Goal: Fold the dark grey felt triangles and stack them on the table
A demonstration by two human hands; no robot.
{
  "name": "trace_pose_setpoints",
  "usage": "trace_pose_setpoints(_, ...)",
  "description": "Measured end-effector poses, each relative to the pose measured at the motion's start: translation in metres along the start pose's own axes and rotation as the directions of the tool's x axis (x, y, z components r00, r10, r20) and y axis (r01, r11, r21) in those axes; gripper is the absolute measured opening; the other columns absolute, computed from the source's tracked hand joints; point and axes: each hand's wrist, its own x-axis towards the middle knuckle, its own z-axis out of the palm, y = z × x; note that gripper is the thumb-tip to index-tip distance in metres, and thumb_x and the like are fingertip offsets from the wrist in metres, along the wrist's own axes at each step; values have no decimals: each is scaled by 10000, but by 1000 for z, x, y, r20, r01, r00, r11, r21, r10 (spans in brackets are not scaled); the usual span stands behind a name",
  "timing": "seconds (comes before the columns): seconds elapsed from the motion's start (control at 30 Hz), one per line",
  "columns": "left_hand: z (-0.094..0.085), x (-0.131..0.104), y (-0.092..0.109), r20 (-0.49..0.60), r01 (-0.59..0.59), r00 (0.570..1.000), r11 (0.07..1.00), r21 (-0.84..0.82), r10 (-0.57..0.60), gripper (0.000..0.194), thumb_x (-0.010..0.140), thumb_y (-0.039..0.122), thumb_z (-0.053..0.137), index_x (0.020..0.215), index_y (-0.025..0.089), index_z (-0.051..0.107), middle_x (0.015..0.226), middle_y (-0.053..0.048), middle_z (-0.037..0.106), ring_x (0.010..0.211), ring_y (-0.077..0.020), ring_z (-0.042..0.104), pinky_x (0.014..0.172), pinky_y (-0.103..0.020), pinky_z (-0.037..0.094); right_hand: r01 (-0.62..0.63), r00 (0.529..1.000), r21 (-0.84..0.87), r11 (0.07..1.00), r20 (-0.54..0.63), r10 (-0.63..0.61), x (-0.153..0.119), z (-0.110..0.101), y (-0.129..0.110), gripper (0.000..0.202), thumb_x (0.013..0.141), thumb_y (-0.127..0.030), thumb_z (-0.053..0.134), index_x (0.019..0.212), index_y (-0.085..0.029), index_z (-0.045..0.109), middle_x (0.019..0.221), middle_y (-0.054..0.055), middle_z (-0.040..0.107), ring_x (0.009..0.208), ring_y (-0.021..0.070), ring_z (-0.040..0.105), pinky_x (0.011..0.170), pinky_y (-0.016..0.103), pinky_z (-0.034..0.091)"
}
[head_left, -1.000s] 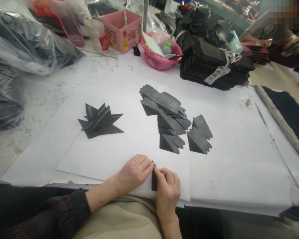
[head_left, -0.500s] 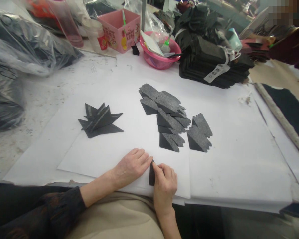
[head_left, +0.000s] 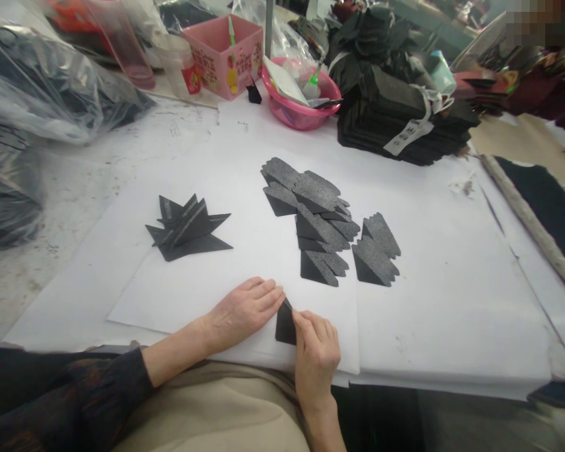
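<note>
A small black piece [head_left: 285,324] lies on the white paper [head_left: 207,298] near the table's front edge. My right hand [head_left: 317,339] pinches its right edge between thumb and fingers. My left hand [head_left: 247,309] lies palm down, fingers together, with the fingertips at the piece's upper corner; whether they grip it is hidden. Beyond my left hand sits a pile of folded black pointed pieces [head_left: 186,229]. Overlapping grey-and-black pieces [head_left: 317,201] are spread out beyond my hands, with a smaller group [head_left: 376,251] to their right.
Along the back are a pink box [head_left: 226,59], a pink basin [head_left: 301,107] holding tools, and a tied stack of black pieces [head_left: 400,113] with a white tag. Plastic-wrapped bundles [head_left: 61,88] lie at the left. A long roll [head_left: 532,213] runs along the right side.
The black piece now shows a wider face between my hands. My right hand has shifted slightly right, and my left hand slightly left.
</note>
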Motion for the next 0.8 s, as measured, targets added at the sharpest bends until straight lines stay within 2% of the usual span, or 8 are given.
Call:
trace_pose_setpoints(0.17, -1, -2, 2, 9, -4, 1000, 1000, 13, 4, 244, 964, 91, 499, 1187, 70, 596, 1203, -125, 640, 1149, -256, 575, 924, -398, 488, 5, 1000, 54, 999, -1, -5, -8, -1, 1, 278, 946, -95, 524, 1145, -216, 677, 914, 54, 607, 846, 141, 531, 783, 282, 453)
trace_pose_setpoints(0.53, 2, -7, 5, 64, -6, 998, 998, 61, 2, 305, 974, 106, 478, 1263, 70, 567, 1279, -125, 605, 1194, -272, 544, 960, -415, 471, 50, 999, 59, 997, 7, -50, -12, 4, 4, 336, 924, -40, 532, 1207, -186, 640, 960, 71, 568, 889, 149, 500, 797, 295, 462)
trace_pose_setpoints(0.8, 2, -8, 4, 39, 19, 999, 999, 33, -20, 296, 991, 135, 461, 1265, 120, 573, 1284, -112, 602, 1201, -263, 542, 958, -414, 474, 68, 998, 56, 996, 13, -69, -13, 3, 7, 356, 920, -37, 532, 1226, -189, 634, 967, 80, 575, 874, 154, 502, 784, 298, 468)
